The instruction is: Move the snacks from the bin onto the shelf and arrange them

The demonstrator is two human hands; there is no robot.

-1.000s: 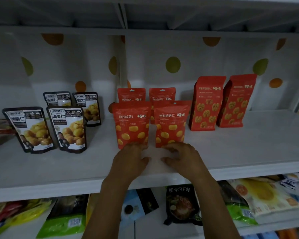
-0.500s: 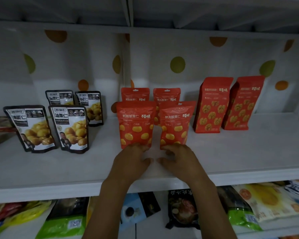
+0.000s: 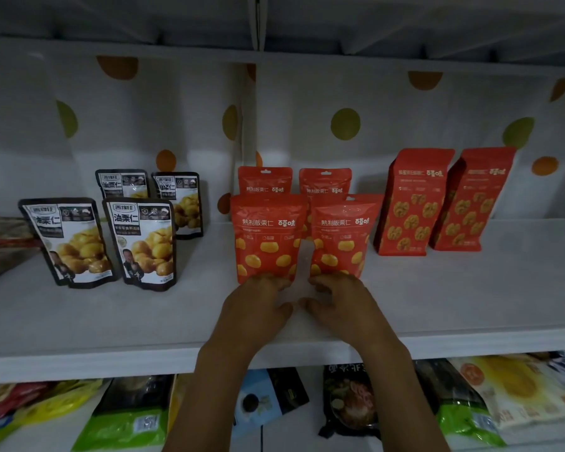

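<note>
Two red pouches printed with yellow chestnuts, the left pouch and the right pouch, stood upright side by side mid-front on the shelf, just before two matching back pouches. The left hand set curled fingers against the left pouch's base, the right hand likewise against the right pouch's. Whether either gripped, I could not tell.

Curled fingers of the left hand and right hand hid the bottom edges of the front red pouches; any pinch was unclear. Behind, the rear red pouches showed only tops.
</note>
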